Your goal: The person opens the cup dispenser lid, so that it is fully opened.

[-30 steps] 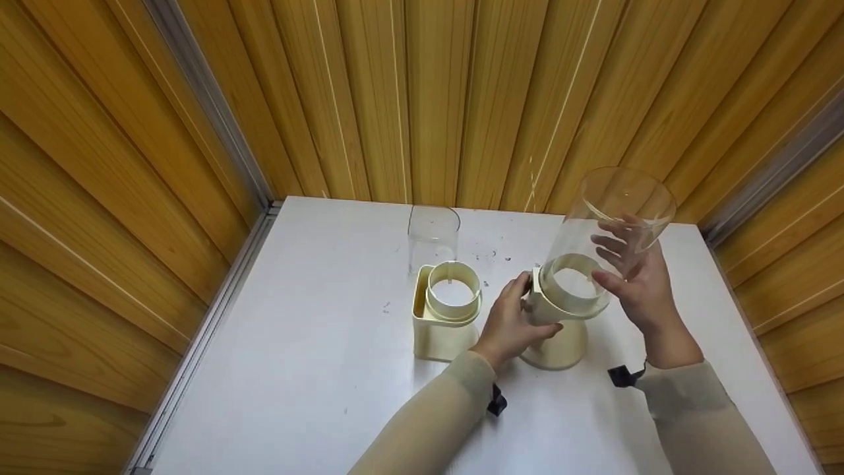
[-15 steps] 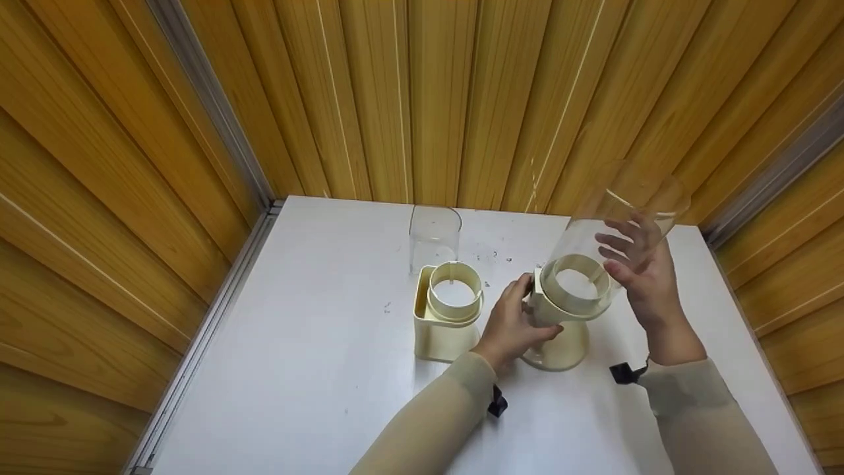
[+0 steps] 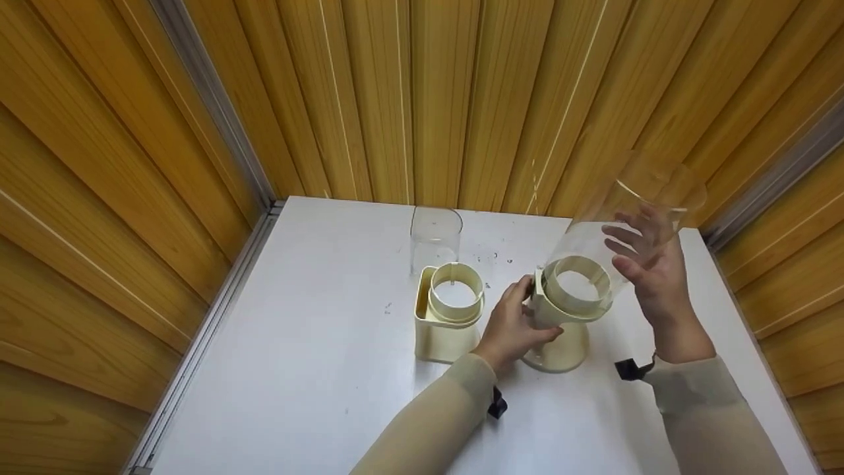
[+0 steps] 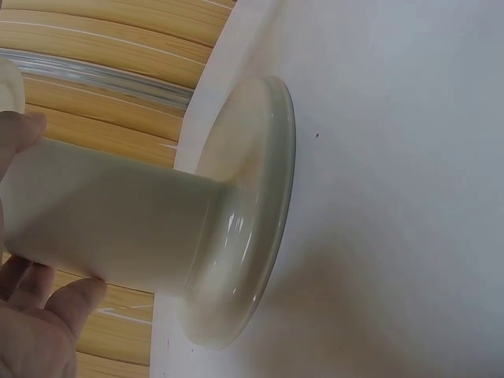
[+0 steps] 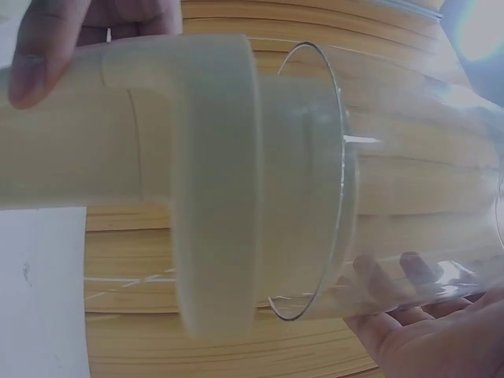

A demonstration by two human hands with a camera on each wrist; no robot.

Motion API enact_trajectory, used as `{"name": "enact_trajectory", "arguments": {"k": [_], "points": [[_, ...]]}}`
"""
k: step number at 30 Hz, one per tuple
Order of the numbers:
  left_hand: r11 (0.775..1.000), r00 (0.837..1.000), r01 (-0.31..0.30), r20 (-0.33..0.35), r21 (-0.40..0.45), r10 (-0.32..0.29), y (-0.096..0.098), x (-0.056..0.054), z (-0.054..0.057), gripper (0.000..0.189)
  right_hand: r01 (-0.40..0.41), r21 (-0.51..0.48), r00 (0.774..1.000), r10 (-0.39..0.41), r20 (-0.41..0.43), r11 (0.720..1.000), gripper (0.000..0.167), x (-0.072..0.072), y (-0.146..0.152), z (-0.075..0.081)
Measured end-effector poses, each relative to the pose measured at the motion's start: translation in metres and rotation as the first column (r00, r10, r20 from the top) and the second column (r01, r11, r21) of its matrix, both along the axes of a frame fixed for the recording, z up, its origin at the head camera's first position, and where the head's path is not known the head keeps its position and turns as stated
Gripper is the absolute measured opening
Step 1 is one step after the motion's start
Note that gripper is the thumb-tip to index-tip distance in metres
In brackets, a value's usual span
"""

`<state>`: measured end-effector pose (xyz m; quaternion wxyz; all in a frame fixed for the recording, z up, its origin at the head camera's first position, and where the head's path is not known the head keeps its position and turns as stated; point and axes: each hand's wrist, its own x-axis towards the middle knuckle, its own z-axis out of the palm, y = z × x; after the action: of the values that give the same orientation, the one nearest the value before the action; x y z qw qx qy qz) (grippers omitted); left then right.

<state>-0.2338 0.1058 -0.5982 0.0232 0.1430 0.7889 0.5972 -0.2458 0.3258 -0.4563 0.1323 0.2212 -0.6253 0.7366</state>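
My left hand [image 3: 511, 326] grips the stem of a cream plastic stand with a round foot [image 3: 559, 349]. In the left wrist view the stand's stem [image 4: 118, 213] lies between thumb and fingers, its foot on the tabletop. My right hand [image 3: 663, 284] holds a clear cylinder [image 5: 425, 173] by its side, leaning to the right above the stand. From the right wrist, the cylinder's near rim encircles the end of the stand's cream collar [image 5: 303, 181], with a gap along part of it. The cylinder's far end is faint in the head view.
Left of my hands stands a second cream piece [image 3: 445, 340] with a round collar and a square-sided body. Behind it a smaller clear cup-like cylinder [image 3: 435, 241] rests on the white table [image 3: 297, 330]. Wood-pattern walls [image 3: 435, 99] enclose the table's back and sides.
My right hand has shifted right and slightly up, and the clear cylinder's upper end has tilted further right with it. The left hand and the stand have stayed nearly still.
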Motion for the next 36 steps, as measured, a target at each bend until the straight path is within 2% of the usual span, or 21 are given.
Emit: {"name": "enact_trajectory", "arguments": {"k": [11, 16, 20, 23, 28, 31, 36], "points": [[1.000, 1.000, -0.009, 0.003, -0.030, 0.009, 0.000, 0.001, 0.000, 0.104, -0.026, -0.096, 0.999, 0.022, -0.043, 0.995, 0.075, -0.011, 0.008, 0.026], [0.998, 1.000, -0.027, -0.010, -0.064, 0.026, 0.001, 0.003, 0.000, 0.105, 0.003, -0.165, 0.998, -0.012, -0.054, 0.986, 0.076, -0.020, 0.009, 0.040], [0.996, 0.999, -0.035, -0.006, -0.078, 0.035, 0.003, 0.005, -0.001, 0.104, 0.060, -0.234, 0.997, -0.071, -0.040, 0.970, 0.076, -0.029, 0.011, 0.047], [0.996, 0.999, -0.041, -0.002, -0.083, 0.041, 0.004, 0.006, -0.002, 0.103, 0.135, -0.271, 0.990, -0.142, -0.006, 0.953, 0.077, -0.036, 0.015, 0.050], [0.993, 0.998, -0.052, -0.025, -0.104, 0.050, 0.004, 0.007, -0.005, 0.099, 0.256, -0.350, 0.967, -0.242, 0.085, 0.901, 0.079, -0.047, 0.020, 0.052], [0.992, 0.998, -0.057, -0.038, -0.113, 0.053, 0.004, 0.009, -0.005, 0.098, 0.318, -0.350, 0.947, -0.281, 0.153, 0.881, 0.084, -0.055, 0.025, 0.051], [0.993, 0.998, -0.055, -0.027, -0.105, 0.053, 0.003, 0.010, -0.006, 0.098, 0.399, -0.304, 0.908, -0.326, 0.263, 0.865, 0.099, -0.066, 0.038, 0.049]]}}
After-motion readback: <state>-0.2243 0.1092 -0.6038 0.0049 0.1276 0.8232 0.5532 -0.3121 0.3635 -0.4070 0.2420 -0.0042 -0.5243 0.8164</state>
